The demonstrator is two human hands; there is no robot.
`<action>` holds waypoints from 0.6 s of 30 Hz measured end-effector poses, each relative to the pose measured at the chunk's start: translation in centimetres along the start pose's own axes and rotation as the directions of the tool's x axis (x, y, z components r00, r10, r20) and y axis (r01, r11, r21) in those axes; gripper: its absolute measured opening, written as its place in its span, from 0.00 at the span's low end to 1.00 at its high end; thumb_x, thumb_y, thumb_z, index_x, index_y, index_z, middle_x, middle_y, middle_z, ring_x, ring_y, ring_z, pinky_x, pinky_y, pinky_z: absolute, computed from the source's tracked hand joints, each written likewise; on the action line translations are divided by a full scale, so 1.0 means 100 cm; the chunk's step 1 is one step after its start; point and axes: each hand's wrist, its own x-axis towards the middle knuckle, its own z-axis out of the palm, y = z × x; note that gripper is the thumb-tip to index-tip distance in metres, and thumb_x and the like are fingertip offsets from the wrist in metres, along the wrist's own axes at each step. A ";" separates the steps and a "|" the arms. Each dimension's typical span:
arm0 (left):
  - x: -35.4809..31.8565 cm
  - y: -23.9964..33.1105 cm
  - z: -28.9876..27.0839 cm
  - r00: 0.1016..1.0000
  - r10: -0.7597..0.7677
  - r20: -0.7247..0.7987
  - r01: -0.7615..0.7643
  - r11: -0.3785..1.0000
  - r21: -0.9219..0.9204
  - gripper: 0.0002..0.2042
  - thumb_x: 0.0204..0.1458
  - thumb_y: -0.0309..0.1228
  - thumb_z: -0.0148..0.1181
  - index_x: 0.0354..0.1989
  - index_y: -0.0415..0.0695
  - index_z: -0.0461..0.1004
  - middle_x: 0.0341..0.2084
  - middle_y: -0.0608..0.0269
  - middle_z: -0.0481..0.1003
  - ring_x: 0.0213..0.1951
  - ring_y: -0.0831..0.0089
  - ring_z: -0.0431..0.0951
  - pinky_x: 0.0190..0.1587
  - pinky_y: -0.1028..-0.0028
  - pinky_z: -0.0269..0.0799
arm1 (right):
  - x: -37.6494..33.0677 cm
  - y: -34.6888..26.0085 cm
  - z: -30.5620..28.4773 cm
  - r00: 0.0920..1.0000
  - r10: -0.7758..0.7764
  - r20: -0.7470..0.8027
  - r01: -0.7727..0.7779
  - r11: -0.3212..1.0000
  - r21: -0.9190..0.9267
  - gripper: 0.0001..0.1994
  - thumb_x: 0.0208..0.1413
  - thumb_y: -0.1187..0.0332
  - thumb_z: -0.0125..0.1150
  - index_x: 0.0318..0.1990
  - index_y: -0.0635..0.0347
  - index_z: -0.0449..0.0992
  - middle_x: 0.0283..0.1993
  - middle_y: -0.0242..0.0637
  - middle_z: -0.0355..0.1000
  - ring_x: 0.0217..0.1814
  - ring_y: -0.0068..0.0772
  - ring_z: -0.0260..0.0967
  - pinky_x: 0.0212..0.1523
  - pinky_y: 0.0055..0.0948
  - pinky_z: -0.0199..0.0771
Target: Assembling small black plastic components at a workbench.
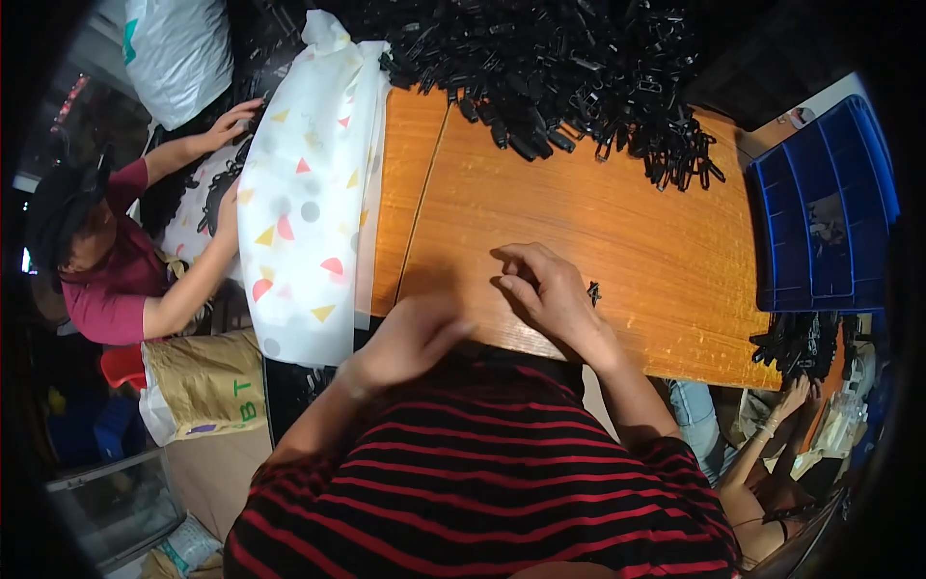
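My left hand [410,338] is over the near edge of the wooden table [569,203], smeared by motion. Its fingers are too blurred to show whether they hold anything. My right hand [552,291] rests low at the tabletop, fingers loosely bent, with a gap between thumb and forefinger and nothing visible in it. Just right of its knuckles lies a small black piece [593,292]. A large heap of black clip-like plastic parts [540,68] covers the table's far side.
A white patterned sheet [309,193] drapes over the left side. Beyond it, a person in a maroon shirt [106,289] handles black parts. At right stand a blue divided crate [825,207] and another black pile [801,345], with another person's hands [793,398] nearby.
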 end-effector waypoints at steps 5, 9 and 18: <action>0.150 -0.054 0.012 0.774 0.291 -0.563 -0.107 0.935 0.337 0.13 0.52 0.27 0.58 0.46 0.40 0.71 0.44 0.49 0.70 0.49 0.52 0.68 0.52 0.59 0.65 | 0.003 0.009 -0.035 0.995 -0.021 -0.096 0.007 0.990 -0.142 0.14 0.54 0.73 0.63 0.48 0.63 0.74 0.36 0.43 0.73 0.34 0.37 0.74 0.36 0.30 0.74; 0.222 -0.097 -0.005 0.608 0.232 -0.759 0.181 0.891 0.417 0.20 0.54 0.30 0.56 0.57 0.41 0.67 0.56 0.45 0.64 0.59 0.49 0.60 0.62 0.58 0.58 | -0.003 0.036 -0.060 0.980 0.002 -0.197 -0.043 0.978 -0.205 0.13 0.53 0.74 0.63 0.47 0.66 0.75 0.38 0.45 0.74 0.36 0.39 0.74 0.36 0.30 0.74; 0.244 -0.091 0.013 0.689 0.008 -0.725 0.233 0.944 0.232 0.26 0.57 0.39 0.54 0.63 0.44 0.61 0.64 0.42 0.55 0.64 0.46 0.56 0.64 0.54 0.54 | 0.001 0.074 -0.061 0.962 0.022 -0.273 -0.091 0.965 -0.245 0.09 0.54 0.75 0.61 0.42 0.65 0.76 0.38 0.46 0.74 0.39 0.44 0.75 0.39 0.32 0.73</action>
